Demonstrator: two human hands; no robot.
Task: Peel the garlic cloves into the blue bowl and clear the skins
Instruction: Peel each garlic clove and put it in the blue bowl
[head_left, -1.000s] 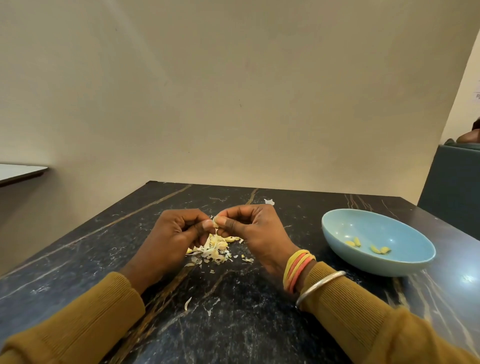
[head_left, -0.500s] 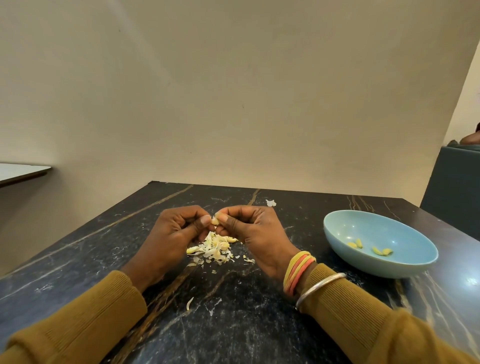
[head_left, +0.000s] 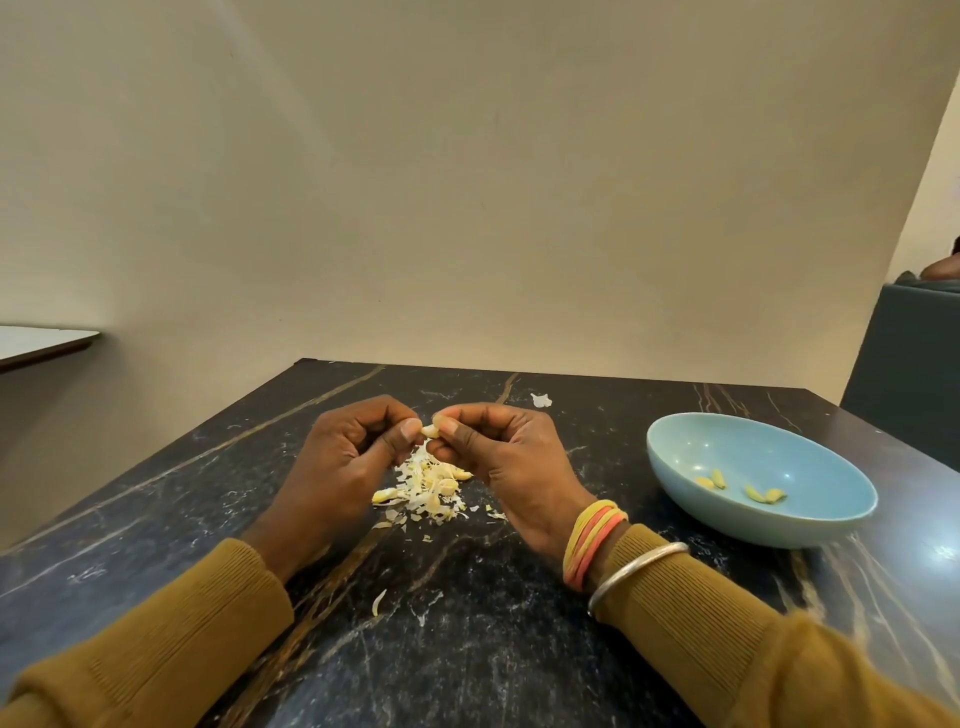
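Dark table: right hand fingers pinch a garlic clove, left hand fingers seemingly clamped on it, above skins.

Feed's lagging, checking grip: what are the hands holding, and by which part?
One garlic clove, above the skin pile. The right hand pinches its right end between thumb and forefinger; the left hand pinches its left end.
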